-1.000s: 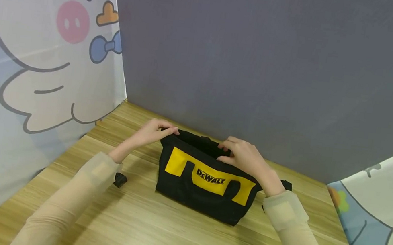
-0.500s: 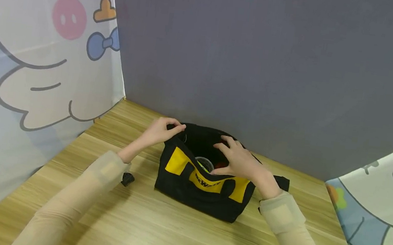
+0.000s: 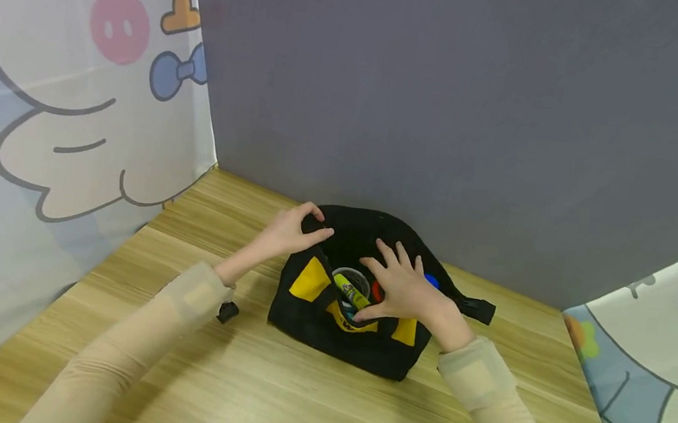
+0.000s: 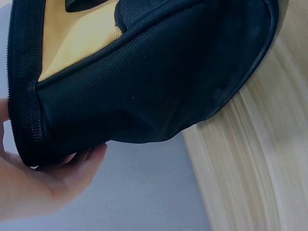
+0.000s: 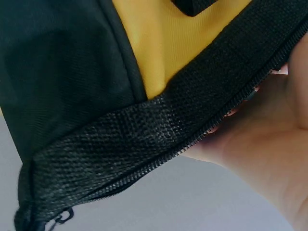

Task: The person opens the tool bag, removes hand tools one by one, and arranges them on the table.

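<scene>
A black and yellow tool bag (image 3: 336, 344) stands on the table with its mouth spread wide. My left hand (image 3: 289, 234) grips the left corner of the mouth; in the left wrist view its fingers curl behind the black edge. My right hand (image 3: 402, 290) reaches over the opening, fingers splayed, thumb near the front rim. Inside lie a yellow-green tube-shaped item (image 3: 350, 289), a round container with a pale rim (image 3: 360, 274), something red (image 3: 376, 291) and something blue (image 3: 431, 280). The right wrist view shows the zipper edge (image 5: 159, 161) partly covering the hand.
A black strap end (image 3: 478, 310) sticks out at the bag's right, and a black buckle (image 3: 228, 311) lies to its left. Behind the wooden table (image 3: 267, 399) rises a grey wall (image 3: 451, 112). Cartoon-printed sheets (image 3: 44, 94) flank both sides.
The bag's mouth has widened from a narrow gap, and its contents have come into view. The right fingers have spread apart, and the left hand has shifted slightly right.
</scene>
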{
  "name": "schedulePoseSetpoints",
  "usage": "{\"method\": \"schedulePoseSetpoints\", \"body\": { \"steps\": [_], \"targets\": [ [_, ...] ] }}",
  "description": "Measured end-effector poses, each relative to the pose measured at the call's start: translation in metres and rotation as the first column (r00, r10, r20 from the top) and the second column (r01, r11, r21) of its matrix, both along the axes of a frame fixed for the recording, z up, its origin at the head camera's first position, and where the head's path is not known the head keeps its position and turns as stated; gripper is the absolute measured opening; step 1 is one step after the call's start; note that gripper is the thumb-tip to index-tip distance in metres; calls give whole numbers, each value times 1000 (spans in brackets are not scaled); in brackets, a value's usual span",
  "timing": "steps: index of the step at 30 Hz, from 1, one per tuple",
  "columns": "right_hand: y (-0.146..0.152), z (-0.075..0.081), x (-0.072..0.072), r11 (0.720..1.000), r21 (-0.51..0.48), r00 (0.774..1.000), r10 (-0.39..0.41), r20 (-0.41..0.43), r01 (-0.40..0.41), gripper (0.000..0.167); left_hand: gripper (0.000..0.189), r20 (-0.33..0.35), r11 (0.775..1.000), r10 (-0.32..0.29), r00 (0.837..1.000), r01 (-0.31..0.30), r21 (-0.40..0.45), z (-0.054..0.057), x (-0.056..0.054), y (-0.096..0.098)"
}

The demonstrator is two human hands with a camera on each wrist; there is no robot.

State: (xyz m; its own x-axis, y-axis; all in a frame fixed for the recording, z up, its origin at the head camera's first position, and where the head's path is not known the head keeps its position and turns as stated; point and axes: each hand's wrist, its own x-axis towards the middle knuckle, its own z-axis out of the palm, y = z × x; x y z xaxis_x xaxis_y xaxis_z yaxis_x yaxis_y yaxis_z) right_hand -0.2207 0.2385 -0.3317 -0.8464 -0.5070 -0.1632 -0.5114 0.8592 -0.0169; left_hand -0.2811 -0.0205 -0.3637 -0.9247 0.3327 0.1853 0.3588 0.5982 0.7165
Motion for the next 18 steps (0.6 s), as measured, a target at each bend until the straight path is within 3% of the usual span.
{"method": "schedulePoseSetpoints", "body": {
  "steps": [5, 11, 18],
  "targets": [
    [-3, -2, 5, 1000, 7, 1000, -1, 29, 0, 99, 56, 70, 995, -99, 993, 101, -18, 3, 4, -4],
    [-2, -4, 3, 999, 39, 997, -29, 72, 27, 102, 73, 171, 976, -208, 963, 217, -33, 9, 4, -10],
    [-1, -3, -1, 1000, 18, 995, -22, 101, 20, 100, 79, 242, 958, -280, 929, 288, 4, 11, 7, -16]
  ]
}}
